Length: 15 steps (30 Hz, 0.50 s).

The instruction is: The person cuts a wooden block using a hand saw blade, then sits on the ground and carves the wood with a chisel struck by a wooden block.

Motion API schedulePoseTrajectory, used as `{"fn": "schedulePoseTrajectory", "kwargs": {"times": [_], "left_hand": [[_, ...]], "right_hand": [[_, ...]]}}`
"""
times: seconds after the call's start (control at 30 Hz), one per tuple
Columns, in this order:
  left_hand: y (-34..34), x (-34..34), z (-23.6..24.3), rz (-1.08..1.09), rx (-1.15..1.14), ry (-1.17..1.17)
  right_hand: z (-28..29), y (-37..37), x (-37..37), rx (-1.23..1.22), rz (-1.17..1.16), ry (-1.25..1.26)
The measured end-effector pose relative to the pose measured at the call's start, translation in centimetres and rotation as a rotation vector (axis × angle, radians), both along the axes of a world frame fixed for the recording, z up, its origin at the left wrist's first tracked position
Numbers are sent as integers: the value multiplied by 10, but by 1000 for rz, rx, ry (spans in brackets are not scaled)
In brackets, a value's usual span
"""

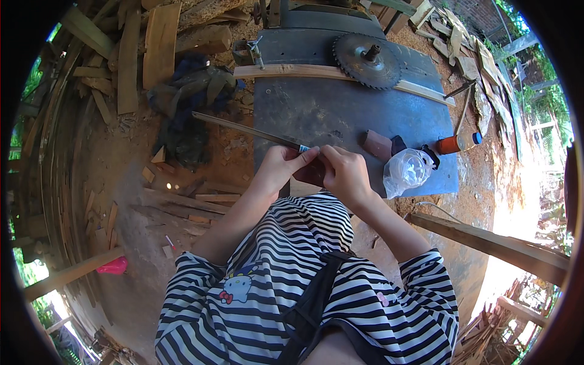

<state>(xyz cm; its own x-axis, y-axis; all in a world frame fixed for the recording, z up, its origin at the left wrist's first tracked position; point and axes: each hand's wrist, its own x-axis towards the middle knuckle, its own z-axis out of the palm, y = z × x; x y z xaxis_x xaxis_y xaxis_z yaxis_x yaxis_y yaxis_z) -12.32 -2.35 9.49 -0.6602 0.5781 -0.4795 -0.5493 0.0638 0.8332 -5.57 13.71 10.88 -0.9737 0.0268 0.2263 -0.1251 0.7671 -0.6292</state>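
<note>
In front of you is a dark, scuffed tabletop (292, 109), its near edge partly covered by your hands. A straight, pale wooden batten (292, 71) crosses it, passing partly behind a round, toothed saw blade (356, 62). Your long thin strip (246, 129) (straight, narrow and dull grey-brown) slants up and left from your fingers, its far end reaching past the tabletop's left edge, its near end lost inside your grip. Your left hand (285, 165) pinches that near end between thumb and bent fingers. Your right hand (348, 172) has its fingers curled in against the left thumb; what it pinches, I cannot tell. To the right sit a crumpled, see-through plastic bag (409, 172) and an orange bottle (451, 144) with a blue cap. Between your hands shows a dark reddish-brown piece (310, 174), mostly hidden, its texture unclear. Smallest is a bluish patch (303, 148) by your left thumb, too tiny to make out.
</note>
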Motion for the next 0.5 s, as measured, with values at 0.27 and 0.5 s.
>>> {"fn": "schedulePoseTrajectory", "kwargs": {"times": [0.27, 0.5], "left_hand": [[-1, 1, -9, 36, 24, -39], [-5, 3, -6, 47, 7, 42]], "right_hand": [[1, -2, 2, 172, 111, 32], [13, 10, -5, -74, 186, -112]]}}
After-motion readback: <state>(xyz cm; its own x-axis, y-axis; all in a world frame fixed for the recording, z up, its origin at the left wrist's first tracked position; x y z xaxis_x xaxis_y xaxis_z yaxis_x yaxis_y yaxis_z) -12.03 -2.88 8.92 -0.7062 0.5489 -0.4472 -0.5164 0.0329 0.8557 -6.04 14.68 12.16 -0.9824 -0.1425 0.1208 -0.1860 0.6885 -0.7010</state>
